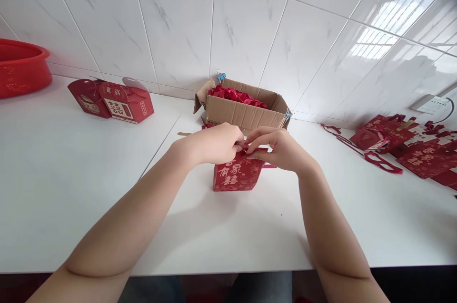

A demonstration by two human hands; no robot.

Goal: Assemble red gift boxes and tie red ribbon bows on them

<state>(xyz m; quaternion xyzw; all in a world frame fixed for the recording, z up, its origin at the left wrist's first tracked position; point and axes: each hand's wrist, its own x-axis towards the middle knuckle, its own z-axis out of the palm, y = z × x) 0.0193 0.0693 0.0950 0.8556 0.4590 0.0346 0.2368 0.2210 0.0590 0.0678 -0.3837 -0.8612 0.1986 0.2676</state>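
Observation:
A small red gift box (pixel 236 176) with gold characters stands upright on the white table (pixel 71 184), in the middle. My left hand (pixel 214 143) and my right hand (pixel 278 148) meet over its top, fingers curled and pinching the red top flaps together. The top of the box is hidden under my fingers. Right behind it sits an open cardboard carton (pixel 243 112) filled with red pieces (pixel 237 95).
Two folded red gift boxes (pixel 112 102) lie at the back left, near a red basin (pixel 21 70). Flat red box blanks and handles (pixel 403 143) are spread at the right. A wall socket (pixel 430 103) is at far right. White tiled wall behind.

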